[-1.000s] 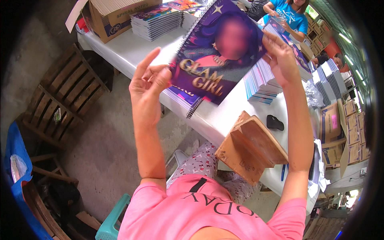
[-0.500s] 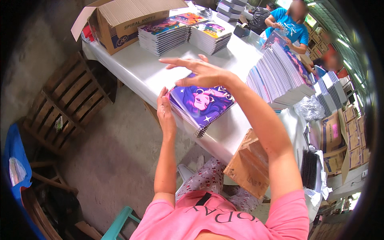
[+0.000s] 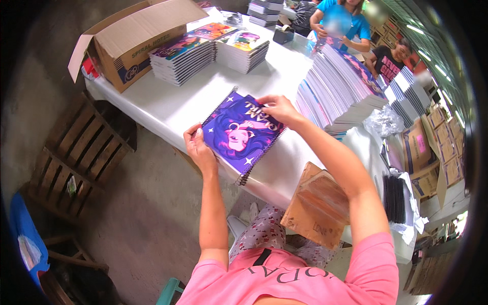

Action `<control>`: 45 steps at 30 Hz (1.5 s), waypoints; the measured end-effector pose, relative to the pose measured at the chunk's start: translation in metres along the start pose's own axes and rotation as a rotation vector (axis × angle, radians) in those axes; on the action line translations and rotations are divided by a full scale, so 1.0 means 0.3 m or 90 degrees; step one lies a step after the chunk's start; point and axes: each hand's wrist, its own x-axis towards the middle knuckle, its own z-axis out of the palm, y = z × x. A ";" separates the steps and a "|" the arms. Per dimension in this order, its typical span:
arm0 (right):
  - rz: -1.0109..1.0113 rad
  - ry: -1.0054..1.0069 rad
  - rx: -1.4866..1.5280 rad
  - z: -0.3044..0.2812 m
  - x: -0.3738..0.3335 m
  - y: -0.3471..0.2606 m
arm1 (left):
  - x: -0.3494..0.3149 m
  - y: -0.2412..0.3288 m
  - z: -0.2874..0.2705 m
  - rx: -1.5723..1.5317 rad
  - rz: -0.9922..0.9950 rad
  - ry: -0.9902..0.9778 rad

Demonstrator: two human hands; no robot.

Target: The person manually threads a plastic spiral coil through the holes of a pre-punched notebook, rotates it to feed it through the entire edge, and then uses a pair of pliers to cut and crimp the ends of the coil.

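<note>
A purple spiral notebook (image 3: pixel 239 133) with a cartoon figure on its cover lies at the table's near edge, in front of me. Black coil shows along its lower right side, and more coil shows at its upper left, so a second one may lie beneath. My left hand (image 3: pixel 201 148) grips the left edge, thumb on top and fingers curled. At the far right corner my right hand (image 3: pixel 278 110) pinches the notebook's edge between thumb and fingers. The undersides of both grips are hidden.
Beyond are stacked notebooks (image 3: pixel 183 58) and an open carton (image 3: pixel 137 48). A long leaning row of notebooks (image 3: pixel 330 91) stands at right, near clear plastic (image 3: pixel 382 120) and black coils (image 3: pixel 394 198). A wooden block (image 3: pixel 317 208) sits near my right forearm. Co-workers (image 3: pixel 343 25) are across the table.
My right hand was raised over the notebook with fingers spread; it has come down onto the far right corner. My left hand has closed on the left edge. The view has shifted slightly.
</note>
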 end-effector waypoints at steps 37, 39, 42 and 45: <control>-0.196 0.258 -0.305 -0.939 -0.490 0.042 | -0.877 0.211 0.122 0.314 0.523 -1.121; -0.191 0.247 -0.358 -0.953 -0.490 0.032 | -0.890 0.202 0.148 0.321 0.524 -1.106; -0.205 0.236 -0.375 -0.990 -0.498 0.003 | -0.909 0.184 0.185 0.306 0.536 -1.082; -0.222 0.333 -0.551 -0.972 -0.535 -0.041 | -0.915 0.179 0.217 0.279 0.513 -1.087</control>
